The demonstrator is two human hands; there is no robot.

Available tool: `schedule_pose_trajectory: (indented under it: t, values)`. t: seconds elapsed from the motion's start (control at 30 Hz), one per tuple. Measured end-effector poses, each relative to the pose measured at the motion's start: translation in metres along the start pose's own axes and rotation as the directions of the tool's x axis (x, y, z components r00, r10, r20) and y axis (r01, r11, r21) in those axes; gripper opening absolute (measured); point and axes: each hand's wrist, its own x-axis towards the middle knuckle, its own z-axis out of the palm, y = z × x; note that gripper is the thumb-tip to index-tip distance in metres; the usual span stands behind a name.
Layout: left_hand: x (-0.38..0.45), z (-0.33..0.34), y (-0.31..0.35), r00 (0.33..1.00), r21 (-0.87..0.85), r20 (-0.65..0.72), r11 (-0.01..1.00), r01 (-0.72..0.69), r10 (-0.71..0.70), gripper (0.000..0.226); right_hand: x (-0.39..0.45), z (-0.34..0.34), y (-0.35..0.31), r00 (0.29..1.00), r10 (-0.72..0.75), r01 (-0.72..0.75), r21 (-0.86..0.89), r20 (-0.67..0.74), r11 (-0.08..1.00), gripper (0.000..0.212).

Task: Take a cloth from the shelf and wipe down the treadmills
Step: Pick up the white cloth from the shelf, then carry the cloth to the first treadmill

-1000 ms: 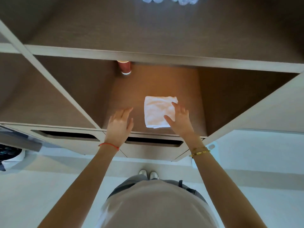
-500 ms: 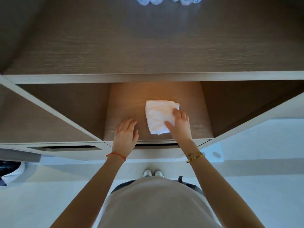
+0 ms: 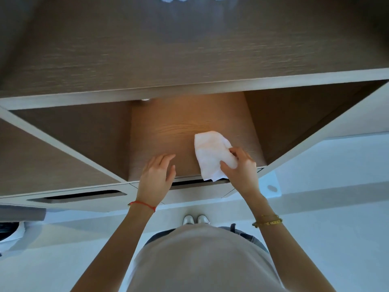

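Note:
A white cloth [image 3: 207,152] lies crumpled at the front right of a lit wooden shelf compartment [image 3: 168,131], its lower corner hanging over the front edge. My right hand [image 3: 240,167] grips the cloth's right side between thumb and curled fingers. To the left of the cloth my left hand [image 3: 156,177] hovers at the shelf's front edge with its fingers relaxed and nothing in it. No treadmill is in view.
A wide wooden shelf top [image 3: 189,49] juts out above the compartment. Slotted drawer fronts [image 3: 77,196] run below the shelf edge. More compartments open to the left and right. My feet [image 3: 194,219] stand on a pale floor.
My right hand went from lying flat on the folded cloth to gripping it, and it has pulled the cloth, bunched up, to the shelf's front edge. The left hand stayed near the edge.

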Motion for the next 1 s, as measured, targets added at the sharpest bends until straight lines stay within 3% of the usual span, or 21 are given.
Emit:
schedule_pose_trajectory:
  t: [0.2,0.43,0.73,1.0]
  values:
    - [-0.003,-0.005,0.022,0.985,-0.115,0.075,0.982,-0.148,0.158,0.028,-0.052,-0.033,0.011,0.975,0.146,-0.143,0.029,-0.167,0.989,0.035]
    - [-0.006,0.005,0.07,0.902,-0.209,0.176,0.91,-0.358,0.395,0.029,-0.129,-0.07,0.033,0.902,0.319,-0.313,0.07,-0.292,0.947,0.037]
    - [-0.04,0.047,0.187,0.664,-0.256,0.211,0.696,-0.671,0.717,0.027,-0.256,-0.131,0.083,0.664,0.556,-0.507,0.246,-0.501,0.826,0.034]
    - [-0.125,0.116,0.329,0.456,-0.403,0.243,0.517,-0.755,0.856,0.026,-0.399,-0.206,0.152,0.427,0.675,-0.628,0.34,-0.601,0.7,0.033]
